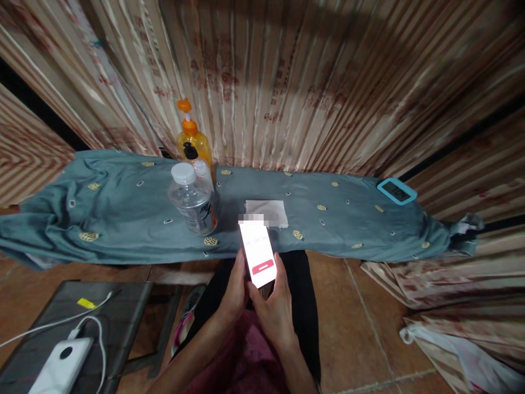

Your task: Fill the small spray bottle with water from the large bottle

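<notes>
Smartphone (258, 249), slim, rectangular, glowing white: between your left hand (234, 289) and right hand (275, 309), both gripping its edges | step, likely: reading or operating it | next move, if a tap: one hand steadies, other frees | beyond: white rectangular paper sheet (274, 209) on grey-green cloth-covered table (348, 230)

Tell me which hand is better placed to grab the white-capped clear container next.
Probably the left hand: the container stands to the left of the phone, nearer to that hand than to the right hand. Both hands are on the phone, so the left would have to let go first.
</notes>
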The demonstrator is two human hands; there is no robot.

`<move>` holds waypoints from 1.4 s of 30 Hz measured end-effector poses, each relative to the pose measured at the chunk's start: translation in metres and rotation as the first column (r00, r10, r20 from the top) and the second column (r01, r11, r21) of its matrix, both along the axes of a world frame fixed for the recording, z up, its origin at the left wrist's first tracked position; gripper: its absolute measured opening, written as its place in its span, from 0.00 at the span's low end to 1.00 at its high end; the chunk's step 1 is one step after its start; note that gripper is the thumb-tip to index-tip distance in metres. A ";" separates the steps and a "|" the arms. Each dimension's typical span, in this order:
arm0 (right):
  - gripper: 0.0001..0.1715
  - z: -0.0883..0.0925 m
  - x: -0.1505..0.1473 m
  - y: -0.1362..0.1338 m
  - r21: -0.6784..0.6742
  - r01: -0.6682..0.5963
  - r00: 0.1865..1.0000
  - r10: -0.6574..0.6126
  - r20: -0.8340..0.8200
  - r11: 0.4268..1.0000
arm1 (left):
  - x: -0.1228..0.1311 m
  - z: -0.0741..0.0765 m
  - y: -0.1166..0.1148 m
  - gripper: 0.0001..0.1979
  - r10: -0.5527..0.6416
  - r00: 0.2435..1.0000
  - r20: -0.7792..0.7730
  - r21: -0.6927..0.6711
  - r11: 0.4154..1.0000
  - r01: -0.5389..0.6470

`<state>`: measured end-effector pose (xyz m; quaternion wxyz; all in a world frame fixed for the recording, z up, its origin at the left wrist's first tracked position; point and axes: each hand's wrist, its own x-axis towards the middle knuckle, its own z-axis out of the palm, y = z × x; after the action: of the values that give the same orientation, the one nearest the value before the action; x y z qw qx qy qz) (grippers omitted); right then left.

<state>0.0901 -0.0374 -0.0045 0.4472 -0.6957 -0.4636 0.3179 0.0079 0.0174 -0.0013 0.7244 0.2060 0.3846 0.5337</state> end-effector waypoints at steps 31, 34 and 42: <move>0.38 -0.022 0.325 0.106 -0.149 0.615 0.735 -0.495 0.464 0.774 | -0.048 -0.084 -0.005 0.46 -0.354 0.859 -0.369 -0.147 0.935 0.322; 0.37 -0.021 0.360 0.125 -0.205 0.660 0.684 -0.465 0.561 0.723 | -0.066 -0.099 -0.010 0.42 -0.303 0.853 -0.424 -0.140 0.953 0.269; 0.38 -0.042 0.404 0.144 -0.237 0.684 0.625 -0.387 0.678 0.690 | -0.076 -0.126 -0.010 0.40 -0.259 0.854 -0.451 -0.180 0.964 0.197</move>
<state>0.4937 0.1067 -0.0461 0.1753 -0.9526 -0.2454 0.0402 -0.0678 0.0072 -0.1272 0.6793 0.3268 0.5546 0.3522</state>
